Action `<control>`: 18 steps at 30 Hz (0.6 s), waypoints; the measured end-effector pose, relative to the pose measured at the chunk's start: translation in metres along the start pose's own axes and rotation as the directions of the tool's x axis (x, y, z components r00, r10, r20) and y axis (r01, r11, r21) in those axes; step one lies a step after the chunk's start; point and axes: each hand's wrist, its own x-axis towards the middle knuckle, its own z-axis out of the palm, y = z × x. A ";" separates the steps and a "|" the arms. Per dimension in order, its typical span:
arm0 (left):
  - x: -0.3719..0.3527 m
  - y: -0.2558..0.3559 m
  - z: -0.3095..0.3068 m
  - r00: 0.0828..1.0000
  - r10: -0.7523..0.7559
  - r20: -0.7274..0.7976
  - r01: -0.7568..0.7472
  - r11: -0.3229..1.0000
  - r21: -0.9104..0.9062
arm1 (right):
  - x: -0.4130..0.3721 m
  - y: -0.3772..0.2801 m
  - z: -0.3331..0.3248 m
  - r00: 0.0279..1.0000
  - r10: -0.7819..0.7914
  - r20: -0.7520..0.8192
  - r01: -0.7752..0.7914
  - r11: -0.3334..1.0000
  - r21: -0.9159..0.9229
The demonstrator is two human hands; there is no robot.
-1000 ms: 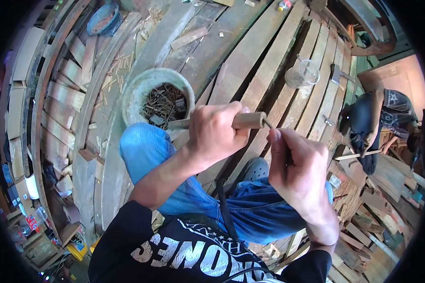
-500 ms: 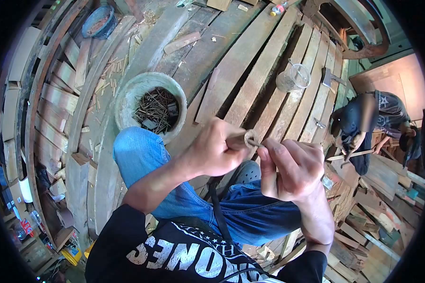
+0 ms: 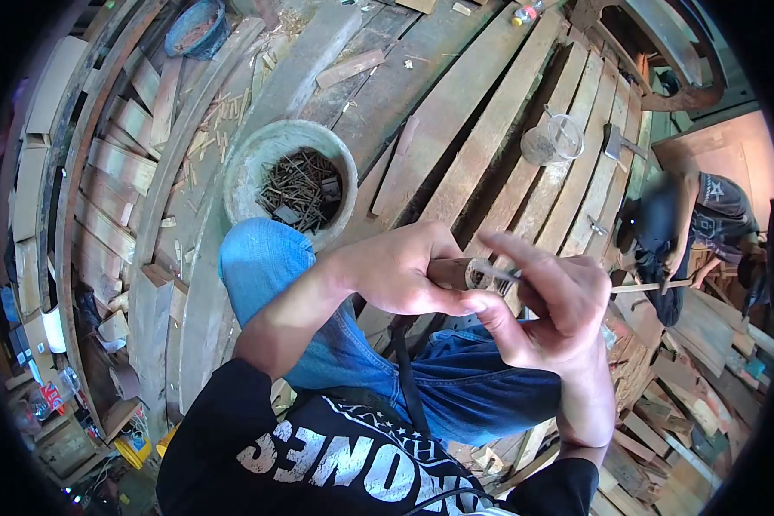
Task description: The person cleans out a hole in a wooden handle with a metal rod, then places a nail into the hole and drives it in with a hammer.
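Note:
My left hand (image 3: 400, 268) is wrapped around a short round wooden piece, like a tool handle (image 3: 450, 273), whose hollowed-looking end faces right. From that end sticks a thin metal piece (image 3: 500, 274), slightly blurred; its exact kind cannot be made out. My right hand (image 3: 559, 305) is beside it with thumb and index finger spread apart around the metal piece, not pinching it. The right thumb tip meets the left hand's fingertips just below the handle's end. Both hands are above my lap, over my jeans (image 3: 482, 396).
A round tub (image 3: 239, 185) of rusty nails (image 3: 299, 191) stands by my knee. On the plank floor (image 3: 451, 107) are a clear plastic bucket (image 3: 542, 144), a hatchet (image 3: 612, 142) and a blue basin (image 3: 196, 33). Another person (image 3: 705, 202) works at right near wood scraps (image 3: 692, 413).
My right fingers have opened from a pinch on the thin metal piece and spread apart. My left hand still grips the handle, now slightly lower. The whole view has shifted a little.

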 end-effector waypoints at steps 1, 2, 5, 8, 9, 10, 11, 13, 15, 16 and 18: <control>0.002 -0.010 0.001 0.998 0.059 -0.003 -0.059 0.998 -0.028 | -0.004 0.007 0.006 0.999 -0.046 -0.014 0.047 0.998 0.032; 0.004 -0.015 0.002 0.993 0.117 -0.006 -0.117 0.991 -0.057 | -0.007 0.012 0.009 0.995 -0.091 -0.031 0.093 0.994 0.061; 0.010 -0.014 0.009 0.922 0.305 -0.238 -0.231 0.928 0.292 | -0.006 0.011 0.005 0.996 -0.053 -0.074 0.053 0.999 0.002; 0.014 -0.025 0.016 0.772 0.480 -0.417 -0.233 0.824 0.516 | -0.004 0.002 0.001 0.996 0.053 -0.065 -0.054 0.998 -0.017; 0.015 -0.025 0.014 0.755 0.475 -0.452 -0.205 0.826 0.525 | -0.004 0.001 0.001 0.994 0.105 -0.031 -0.105 0.994 -0.016; 0.014 -0.023 0.013 0.738 0.469 -0.486 -0.174 0.827 0.534 | -0.004 -0.001 0.001 0.988 0.156 0.004 -0.156 0.988 -0.015; 0.013 -0.019 0.017 0.725 0.403 -0.559 -0.107 0.867 0.487 | -0.005 -0.005 0.000 0.982 0.187 0.024 -0.187 0.982 -0.003; 0.015 -0.023 0.016 0.694 0.444 -0.567 -0.100 0.839 0.535 | -0.009 0.000 0.005 0.985 0.174 0.014 -0.174 0.985 0.010; 0.013 -0.021 0.016 0.680 0.470 -0.562 -0.069 0.805 0.589 | -0.010 -0.001 0.008 0.984 0.175 -0.037 -0.174 0.985 0.017; 0.014 -0.021 0.016 0.681 0.470 -0.562 -0.070 0.805 0.589 | -0.010 -0.003 0.008 0.984 0.176 -0.038 -0.175 0.984 0.016; 0.016 -0.025 0.016 0.640 0.549 -0.538 -0.027 0.715 0.698 | -0.011 -0.004 0.009 0.974 0.219 -0.057 -0.221 0.975 -0.015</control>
